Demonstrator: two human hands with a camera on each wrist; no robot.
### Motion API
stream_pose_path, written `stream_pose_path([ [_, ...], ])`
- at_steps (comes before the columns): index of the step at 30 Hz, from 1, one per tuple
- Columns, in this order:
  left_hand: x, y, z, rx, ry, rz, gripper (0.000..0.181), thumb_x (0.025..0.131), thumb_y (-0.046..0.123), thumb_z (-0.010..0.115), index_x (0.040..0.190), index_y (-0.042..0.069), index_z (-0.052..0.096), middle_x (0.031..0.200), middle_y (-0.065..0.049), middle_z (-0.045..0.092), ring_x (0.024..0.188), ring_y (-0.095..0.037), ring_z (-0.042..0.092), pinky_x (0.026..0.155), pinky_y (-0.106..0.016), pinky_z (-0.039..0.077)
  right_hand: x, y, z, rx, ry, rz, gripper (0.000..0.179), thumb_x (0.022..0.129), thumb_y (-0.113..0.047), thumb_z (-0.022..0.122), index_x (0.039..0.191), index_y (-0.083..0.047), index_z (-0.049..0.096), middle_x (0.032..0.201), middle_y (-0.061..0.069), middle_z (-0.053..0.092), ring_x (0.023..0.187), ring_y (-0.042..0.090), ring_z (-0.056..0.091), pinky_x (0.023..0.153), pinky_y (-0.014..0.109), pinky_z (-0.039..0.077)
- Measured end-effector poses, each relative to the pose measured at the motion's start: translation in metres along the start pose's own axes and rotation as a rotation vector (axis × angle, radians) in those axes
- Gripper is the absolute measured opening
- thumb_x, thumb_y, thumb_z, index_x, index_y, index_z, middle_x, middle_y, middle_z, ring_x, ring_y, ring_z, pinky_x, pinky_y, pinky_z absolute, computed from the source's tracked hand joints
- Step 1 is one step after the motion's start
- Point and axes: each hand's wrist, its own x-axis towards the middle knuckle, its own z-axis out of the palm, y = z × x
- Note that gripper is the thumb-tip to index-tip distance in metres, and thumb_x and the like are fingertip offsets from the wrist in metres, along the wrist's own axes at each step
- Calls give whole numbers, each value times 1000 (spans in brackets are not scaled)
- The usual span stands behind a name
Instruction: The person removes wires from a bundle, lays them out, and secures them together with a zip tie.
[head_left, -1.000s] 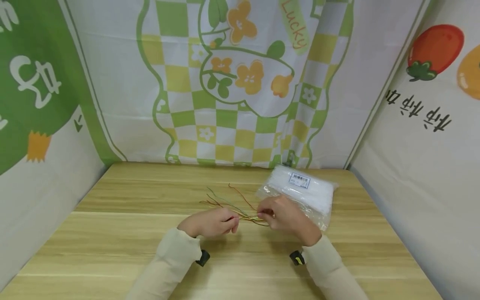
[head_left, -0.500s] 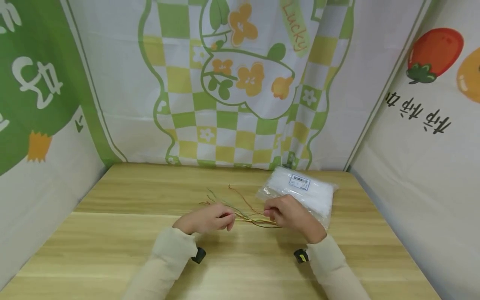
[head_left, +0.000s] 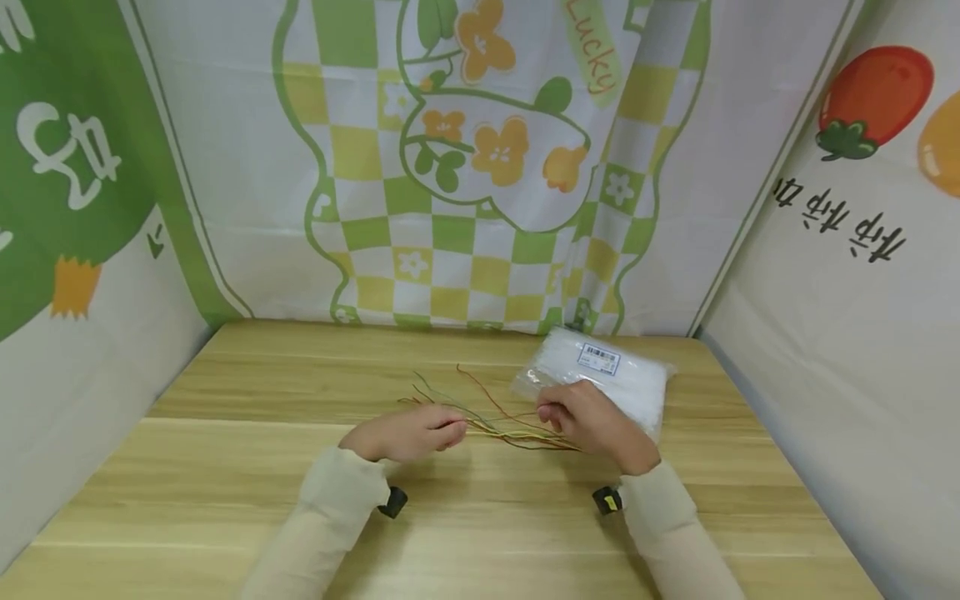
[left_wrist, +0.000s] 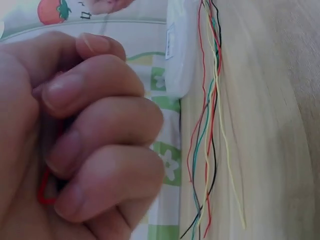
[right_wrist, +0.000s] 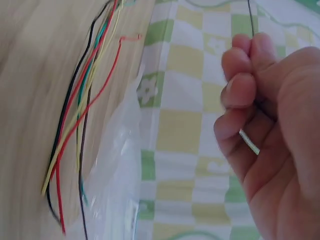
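Both hands are raised over loose thin wires (head_left: pixel 517 434) in red, yellow, green and black, lying lengthwise on the table. The left hand (head_left: pixel 416 432) has its fingers curled round a red wire (left_wrist: pixel 47 200), seen as a loop in the palm in the left wrist view. Between thumb and forefinger the right hand (head_left: pixel 596 421) pinches a thin dark-looking wire (right_wrist: pixel 251 19); a pale piece shows beneath its lower fingers. A thin strand runs between the hands in the head view. Whether both hold the same wire cannot be told.
A clear plastic bag (head_left: pixel 633 383) of white contents with a barcode label lies behind the right hand. The wooden table (head_left: pixel 480 533) is bordered by printed cloth walls (head_left: pixel 450 275) at the back and both sides.
The hands have moved apart, the left hand leftward and the right hand rightward and slightly up. More of the wires shows between them. The bag stays put.
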Motion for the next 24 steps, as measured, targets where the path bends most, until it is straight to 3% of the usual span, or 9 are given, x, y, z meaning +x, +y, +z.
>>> stream_pose_path([
  [7, -6, -5, -2, -76, -14, -50, 37, 118, 24, 33, 86, 9, 47, 74, 3, 37, 66, -11, 32, 67, -25, 34, -7, 17, -2, 13, -47, 92, 27, 105, -5, 61, 81, -16, 66, 65, -12, 54, 60, -4, 46, 65, 21, 47],
  [12, -6, -12, -5, -96, 40, -29, 42, 118, 25, 31, 83, 8, 46, 72, 4, 34, 65, -10, 30, 67, -25, 33, -7, 20, -2, -25, -49, 91, 29, 106, -8, 60, 80, -18, 64, 69, -8, 62, 62, -1, 48, 65, 23, 48],
  [18, -13, -22, -14, -49, 85, -36, 41, 118, 19, 31, 81, 8, 46, 71, 4, 34, 63, -10, 30, 65, -25, 33, -9, 24, -3, -41, -77, 129, 30, 106, -6, 59, 79, -19, 66, 75, 1, 72, 67, 3, 56, 68, 29, 53],
  [24, -20, -31, -21, 24, 106, -79, 42, 118, 22, 33, 81, 9, 48, 71, 5, 36, 61, -9, 30, 65, -25, 34, -12, 30, -1, -38, -93, 147, 30, 106, -6, 59, 79, -18, 66, 75, 0, 71, 69, 4, 58, 69, 28, 53],
])
